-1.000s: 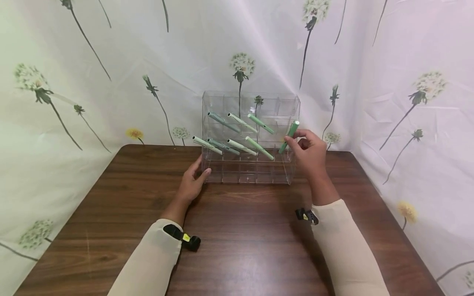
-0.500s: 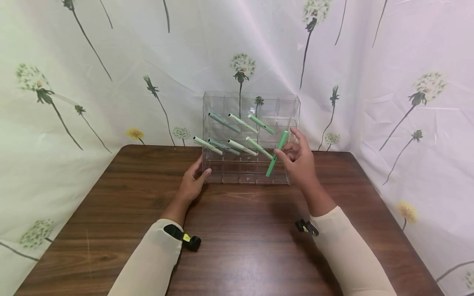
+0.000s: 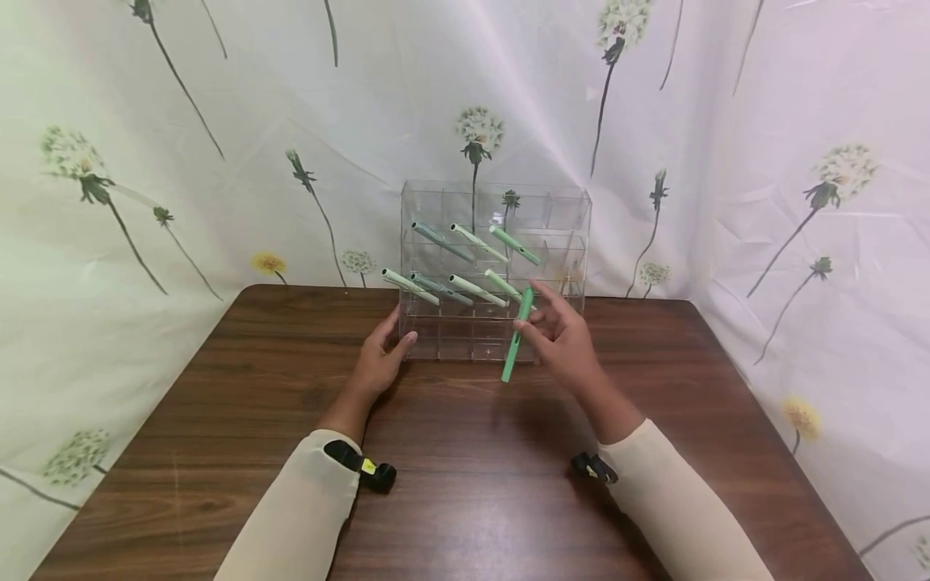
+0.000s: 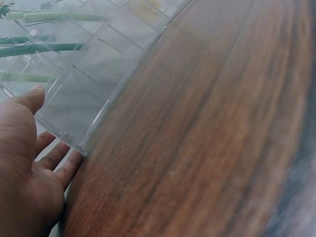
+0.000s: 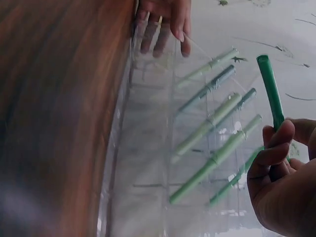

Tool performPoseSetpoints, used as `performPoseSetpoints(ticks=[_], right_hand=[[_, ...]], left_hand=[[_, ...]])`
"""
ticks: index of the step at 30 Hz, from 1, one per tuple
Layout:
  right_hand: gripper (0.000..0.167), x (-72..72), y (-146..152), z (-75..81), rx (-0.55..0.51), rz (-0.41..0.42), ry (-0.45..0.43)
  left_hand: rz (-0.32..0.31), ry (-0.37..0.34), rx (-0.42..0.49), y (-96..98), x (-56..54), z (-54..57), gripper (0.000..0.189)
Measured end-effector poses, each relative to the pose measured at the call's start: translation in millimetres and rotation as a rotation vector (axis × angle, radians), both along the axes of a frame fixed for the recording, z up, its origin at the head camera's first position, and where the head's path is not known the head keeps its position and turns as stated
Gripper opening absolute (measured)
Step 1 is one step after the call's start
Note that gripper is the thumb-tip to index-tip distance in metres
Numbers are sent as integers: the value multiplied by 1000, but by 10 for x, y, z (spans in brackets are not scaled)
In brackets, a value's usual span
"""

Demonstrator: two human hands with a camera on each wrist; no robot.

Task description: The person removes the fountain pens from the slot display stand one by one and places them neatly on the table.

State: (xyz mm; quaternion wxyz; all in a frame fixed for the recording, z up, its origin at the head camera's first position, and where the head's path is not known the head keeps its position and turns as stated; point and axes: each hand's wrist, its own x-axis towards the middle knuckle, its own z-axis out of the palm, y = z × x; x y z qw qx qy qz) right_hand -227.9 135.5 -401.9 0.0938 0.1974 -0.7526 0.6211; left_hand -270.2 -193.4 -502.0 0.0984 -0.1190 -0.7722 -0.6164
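A clear stepped acrylic pen rack (image 3: 465, 360) stands at the back of the table. My left hand (image 3: 376, 367) touches its left side, fairly straight fingers along the outer wall and thumb by the lower front corner. In front of the rack's right part, my right hand (image 3: 570, 347) pinches a green pen (image 3: 513, 355) between thumb and fingers, its lower end slanting toward me. Several capped pens lean in two rows. The upper row has a grey-green pen (image 3: 441, 240), a cream pen (image 3: 478, 241) and a green pen (image 3: 514, 244); paler ones, such as a whitish-green pen (image 3: 410, 286), fill the lower row.
The brown wood-grain table (image 3: 450, 500) reaches back to a white curtain (image 3: 363, 105) printed with dandelions, close behind the rack. Both wrists wear small black cameras, such as the left wrist camera (image 3: 378, 478).
The right hand has lifted the green pen away from the rack's right end, bringing it left and toward me while its slant steepens. The left hand stays at the rack's side.
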Motion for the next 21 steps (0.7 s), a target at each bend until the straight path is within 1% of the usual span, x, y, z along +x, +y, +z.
performPoseSetpoints(ticks=[9,13,17,21], right_hand=[[68,48,-201,-114,38,95,-115],[68,71,-321,-154,13,154,-178],[70,94,-450,-195,-19,213,-270],[72,115,-568,-228,0,228,-310]], left_hand=[[-4,6,5,-1,-18,-24,68],[5,-3,-7,-4,-11,-10,70],[5,-15,5,-3,-6,-2,71],[4,-26,4,-2,-11,-11,72]])
